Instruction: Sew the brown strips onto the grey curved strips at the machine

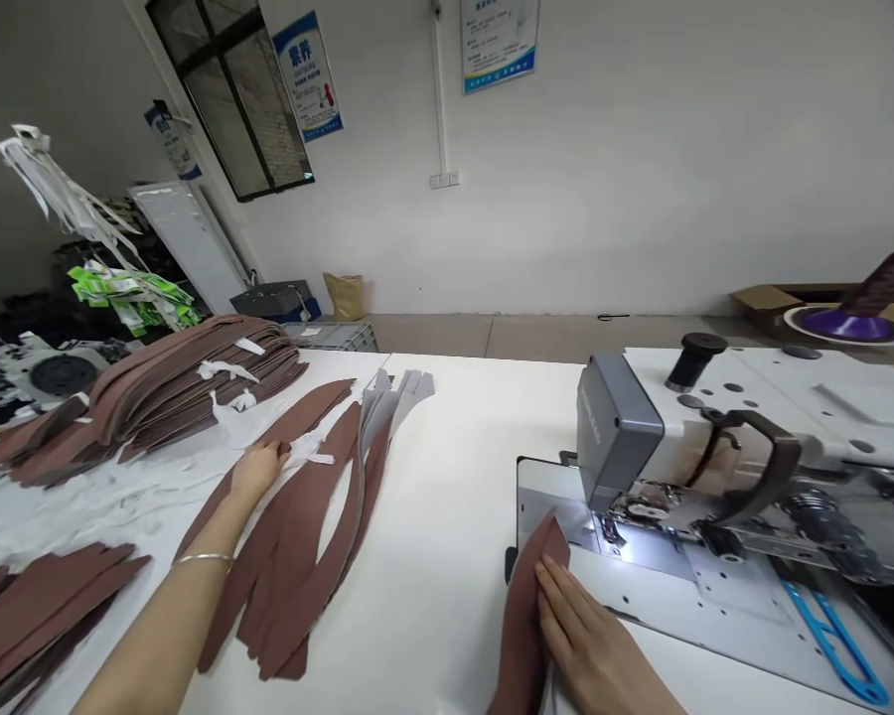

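Note:
My left hand [259,471] reaches to the left side of the table, its fingers curled closed at a long brown fabric piece [314,405]. A white scrap [311,447] lies right by its fingertips. Beside it are several more brown pieces [283,566], fanned out, some with grey ends [409,387]. My right hand [577,626] has its fingers together along another brown fabric piece [525,606], whose pointed end rises in front of the sewing machine [618,427]. The thumb of that hand is hidden. The lit needle area [609,531] is just beyond that pointed end.
A thick stack of brown pieces [186,387] with white scraps fills the table's far left. Another pile [37,616] lies near left, on crumpled white material. A blue plastic piece [838,636] rests on the machine bed. A purple thread cone [856,313] stands far right.

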{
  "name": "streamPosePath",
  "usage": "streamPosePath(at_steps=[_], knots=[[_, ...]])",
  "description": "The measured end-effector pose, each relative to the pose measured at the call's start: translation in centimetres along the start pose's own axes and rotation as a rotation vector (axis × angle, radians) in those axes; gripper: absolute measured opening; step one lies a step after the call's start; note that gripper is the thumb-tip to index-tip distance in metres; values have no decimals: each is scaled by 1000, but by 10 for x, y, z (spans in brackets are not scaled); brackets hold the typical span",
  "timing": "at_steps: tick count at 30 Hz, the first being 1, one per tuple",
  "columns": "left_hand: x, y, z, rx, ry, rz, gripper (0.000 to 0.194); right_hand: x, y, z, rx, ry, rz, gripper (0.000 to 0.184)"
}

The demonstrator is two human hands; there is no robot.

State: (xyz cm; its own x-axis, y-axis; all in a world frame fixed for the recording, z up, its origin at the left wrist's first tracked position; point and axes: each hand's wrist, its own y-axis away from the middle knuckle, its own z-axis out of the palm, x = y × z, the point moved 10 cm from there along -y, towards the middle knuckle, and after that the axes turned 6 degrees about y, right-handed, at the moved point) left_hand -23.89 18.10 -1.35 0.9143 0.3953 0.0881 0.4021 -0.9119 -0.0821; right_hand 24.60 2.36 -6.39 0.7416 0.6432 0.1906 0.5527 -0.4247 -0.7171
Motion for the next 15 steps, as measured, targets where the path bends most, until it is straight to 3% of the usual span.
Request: streamPosePath(at_steps=[4,8,11,15], knots=[[-27,-19,11,-124,-11,-26,42,-1,-2,-1,-16,1,-21,36],[-31,-32,1,-187,24,-49,37,-1,-3,-3,-28,4,-30,36],[-28,-32,-26,-157,22,-93,44,-2,-2,-1,-32,10,-29,36],[-7,-20,-92,-2,0,-130,48,-2,0,0,-4,6,-17,35]])
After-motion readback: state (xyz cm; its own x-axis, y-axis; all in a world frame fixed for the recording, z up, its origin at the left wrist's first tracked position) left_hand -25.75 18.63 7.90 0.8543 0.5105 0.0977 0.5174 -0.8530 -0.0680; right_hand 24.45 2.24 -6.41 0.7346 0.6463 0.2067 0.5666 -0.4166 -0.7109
